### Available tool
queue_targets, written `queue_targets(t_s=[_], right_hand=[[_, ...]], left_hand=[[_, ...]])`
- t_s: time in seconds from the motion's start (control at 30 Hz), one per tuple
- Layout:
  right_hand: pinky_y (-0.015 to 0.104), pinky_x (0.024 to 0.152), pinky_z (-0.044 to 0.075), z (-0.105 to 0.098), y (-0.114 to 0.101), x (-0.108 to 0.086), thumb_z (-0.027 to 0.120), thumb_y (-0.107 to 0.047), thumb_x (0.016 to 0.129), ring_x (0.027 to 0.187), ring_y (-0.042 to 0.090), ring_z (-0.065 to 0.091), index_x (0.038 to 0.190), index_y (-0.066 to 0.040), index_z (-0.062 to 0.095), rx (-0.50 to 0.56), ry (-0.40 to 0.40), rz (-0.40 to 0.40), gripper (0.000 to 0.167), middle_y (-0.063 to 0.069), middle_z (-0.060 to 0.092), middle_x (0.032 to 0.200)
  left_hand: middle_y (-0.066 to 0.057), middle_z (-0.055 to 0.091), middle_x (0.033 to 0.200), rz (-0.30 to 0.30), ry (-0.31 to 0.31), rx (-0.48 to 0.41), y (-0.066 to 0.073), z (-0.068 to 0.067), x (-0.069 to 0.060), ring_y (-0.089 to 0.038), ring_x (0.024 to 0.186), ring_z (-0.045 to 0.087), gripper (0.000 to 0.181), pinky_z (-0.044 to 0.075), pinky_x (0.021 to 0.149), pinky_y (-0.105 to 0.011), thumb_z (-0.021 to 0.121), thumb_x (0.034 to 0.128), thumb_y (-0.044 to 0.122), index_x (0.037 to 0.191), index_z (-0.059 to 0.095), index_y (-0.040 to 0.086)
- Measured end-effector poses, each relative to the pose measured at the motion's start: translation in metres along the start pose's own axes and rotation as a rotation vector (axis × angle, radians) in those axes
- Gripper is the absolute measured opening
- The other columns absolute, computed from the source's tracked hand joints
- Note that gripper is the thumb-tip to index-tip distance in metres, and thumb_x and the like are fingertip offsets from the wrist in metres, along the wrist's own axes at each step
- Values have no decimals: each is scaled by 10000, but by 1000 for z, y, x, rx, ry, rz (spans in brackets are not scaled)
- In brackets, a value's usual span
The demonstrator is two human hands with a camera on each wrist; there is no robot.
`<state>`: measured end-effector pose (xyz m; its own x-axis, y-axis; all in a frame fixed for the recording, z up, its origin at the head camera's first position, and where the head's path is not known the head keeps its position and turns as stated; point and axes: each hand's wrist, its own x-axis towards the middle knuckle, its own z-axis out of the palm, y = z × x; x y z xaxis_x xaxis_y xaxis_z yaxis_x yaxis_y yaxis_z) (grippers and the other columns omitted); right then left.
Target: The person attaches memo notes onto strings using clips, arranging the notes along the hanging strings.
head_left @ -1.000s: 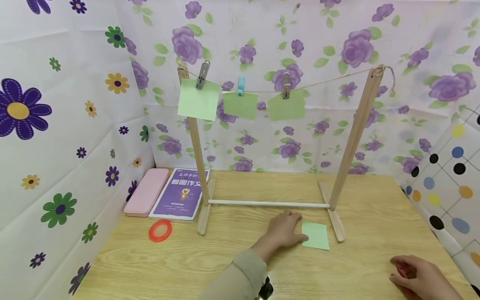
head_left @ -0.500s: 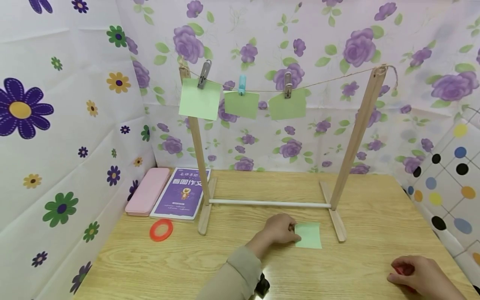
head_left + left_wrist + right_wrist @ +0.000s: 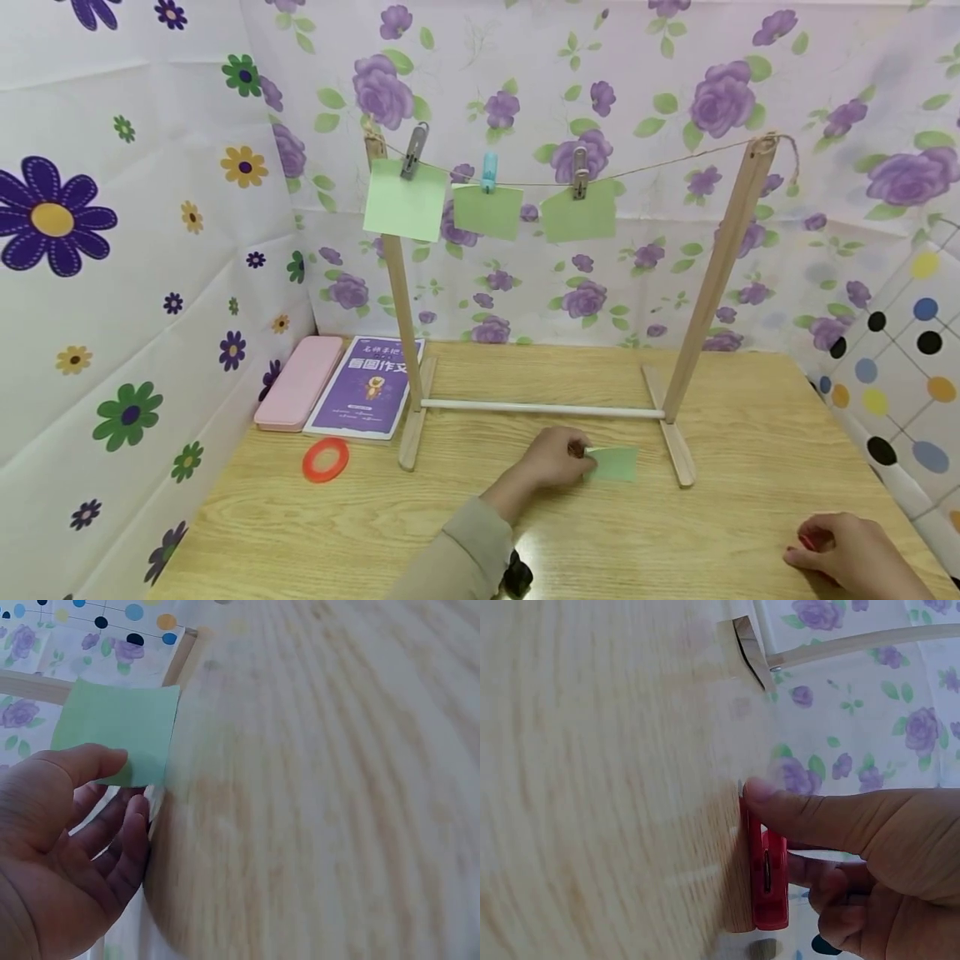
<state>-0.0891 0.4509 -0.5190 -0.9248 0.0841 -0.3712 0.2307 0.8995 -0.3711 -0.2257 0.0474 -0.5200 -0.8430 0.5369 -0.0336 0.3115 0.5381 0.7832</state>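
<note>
My left hand [image 3: 553, 458] pinches a square of light green paper [image 3: 613, 464] by its left edge, thumb on top in the left wrist view, where the green sheet [image 3: 120, 727] stands tilted off the table. At the lower right, my right hand [image 3: 847, 550] holds a red clothespin [image 3: 771, 881] between thumb and fingers, close to the tabletop. Three green papers hang from a string [image 3: 675, 158] on a wooden stand [image 3: 720, 275]. Grey clothespins hold the left paper [image 3: 405, 200] and the right paper [image 3: 579, 215]; a blue clothespin [image 3: 489, 172] holds the middle paper [image 3: 487, 214].
A pink case [image 3: 300, 383] and a purple book [image 3: 365, 387] lie at the back left, with an orange-red tape ring [image 3: 326, 460] in front. The stand's white crossbar [image 3: 540, 408] runs just behind my left hand. Patterned cloths surround the wooden table [image 3: 315, 542].
My left hand has slid the green paper to the left, gripped its edge and begun tilting it up. My right hand stays in nearly the same place with the red clothespin.
</note>
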Motion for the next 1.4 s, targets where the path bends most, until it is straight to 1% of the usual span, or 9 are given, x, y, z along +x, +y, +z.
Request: queue_targets(t_s=[0.17,0.33,0.47,0.67,0.8,0.83,1.03,1.2,1.4], right_hand=[[491,739,593,-3,-5,-1,812,-467,823,859,248,670,1118,103,673,43,46,-35,657,70,711,944],[411,681,630,-7,-11,-4,767,-391,907,818,280,722,1167,82,645,85,189,-135,553,141,720,992],[360,616,630,-9,-17,-7,743,-373,936,736,246,730,1190,87,640,114,299,-179,536,206,721,1005],[235,434,517,-12,-31,-11,795,-261,904,561,74,659,1141,50,693,125,581,-259,404,206,726,944],[181,391,467,-20,-44,-13,848,-204,846,544,-47,591,1090,-20,719,160,745,-321,332,177,710,956],[168,397,472,-23,-47,-14,852,-200,842,549,-67,587,1087,-30,718,173,769,-327,326,108,711,939],[118,487,528,-45,-67,-16,836,-152,859,652,-125,609,1104,-37,711,313,813,-353,299,-287,587,918],[88,555,538,-60,-80,-16,810,-106,879,732,-136,621,1117,-14,694,369,818,-420,281,-281,615,949],[54,627,532,-77,-95,-17,778,-74,902,778,-122,629,1164,-8,685,398,813,-484,285,-244,642,978]], left_hand=[[89,669,924,3,72,-82,3,-5,0,-33,849,636,97,547,767,-197,733,931,181,1018,719,142],[102,647,963,17,143,-145,3,-12,1,-16,809,635,56,558,719,-206,695,967,153,1023,700,152],[49,625,1020,-4,165,-292,5,-15,1,-62,808,659,133,591,656,-219,686,970,98,1103,697,98],[-6,661,973,-22,223,-491,11,-20,3,-156,826,707,210,646,733,-355,696,960,63,1162,699,5],[-30,699,932,-1,263,-557,18,-27,4,-205,835,722,240,645,786,-389,708,958,77,1174,697,-28],[-37,705,928,11,274,-563,20,-29,4,-218,835,725,241,645,782,-373,707,960,80,1172,696,-35],[-24,682,975,30,324,-589,32,-38,5,-240,856,719,242,638,763,-294,692,976,105,1174,695,-33],[-40,693,977,32,334,-628,41,-44,7,-262,900,719,240,637,807,-333,694,972,91,1178,692,-33],[-71,717,916,16,350,-749,52,-52,10,-206,828,737,179,638,769,-290,742,933,86,1085,729,-8]])
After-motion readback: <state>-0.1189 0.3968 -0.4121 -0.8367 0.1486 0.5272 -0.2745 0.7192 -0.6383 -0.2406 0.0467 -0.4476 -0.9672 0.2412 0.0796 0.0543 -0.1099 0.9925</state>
